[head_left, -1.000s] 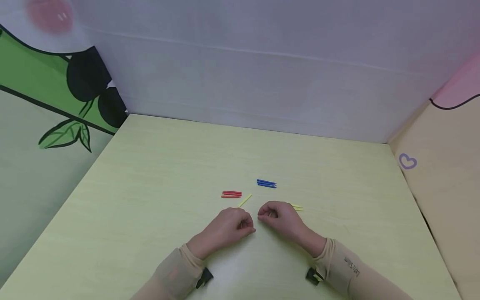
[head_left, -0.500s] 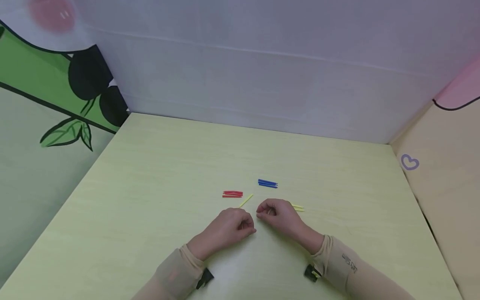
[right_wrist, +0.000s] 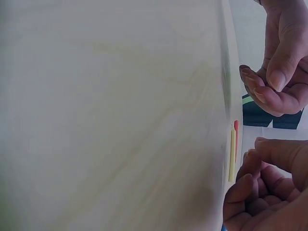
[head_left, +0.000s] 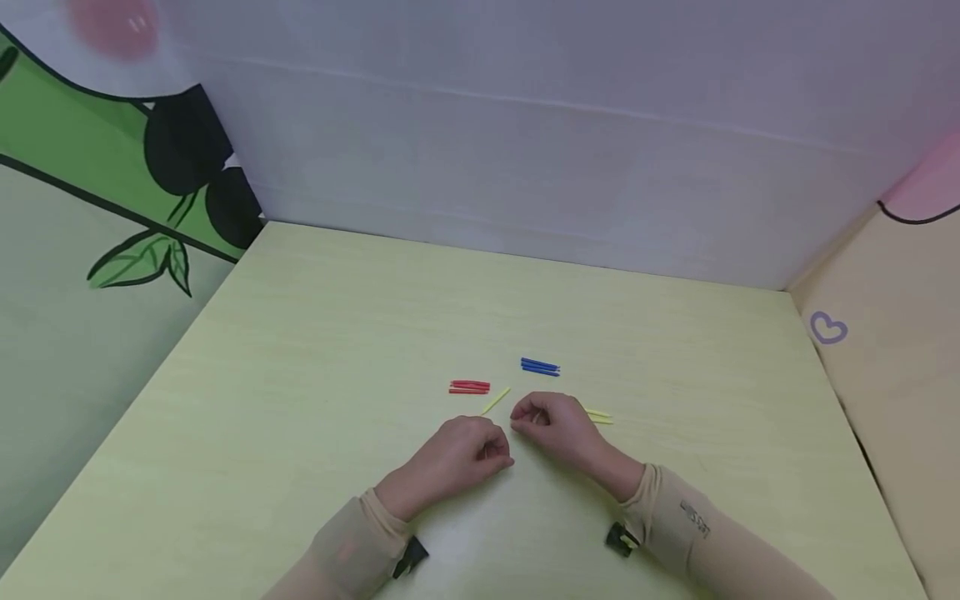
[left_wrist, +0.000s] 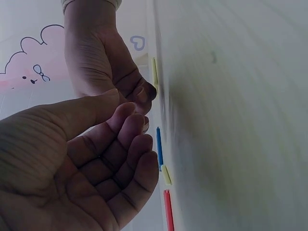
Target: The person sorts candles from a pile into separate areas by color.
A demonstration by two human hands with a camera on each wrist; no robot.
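Note:
My left hand (head_left: 455, 457) is held low over the pale table (head_left: 300, 333), fingers loosely curled around nothing, as the bare palm in the left wrist view shows. Just to its right, my right hand (head_left: 558, 431) has its thumb near its bent fingertips, with nothing visible between them. Beyond my left knuckles a single thin yellow stick (head_left: 498, 399) lies slanted, its near end hidden. Yellow sticks (head_left: 599, 415) show partly from behind my right hand. Farther off, red sticks (head_left: 469, 387) lie side by side, and thin blue sticks (head_left: 540, 367) form another small group.
A white sheet (head_left: 480, 158) stands along the table's far edge. Panels with painted pictures border both sides, a green leaf (head_left: 138, 260) at left and a purple heart (head_left: 828, 327) at right. A small black wrist device (head_left: 621, 540) hangs under my right sleeve.
My right hand has shifted slightly away from me and to the left. The left hand stays nearly still, and the sticks lie as before while the head view shifts a little.

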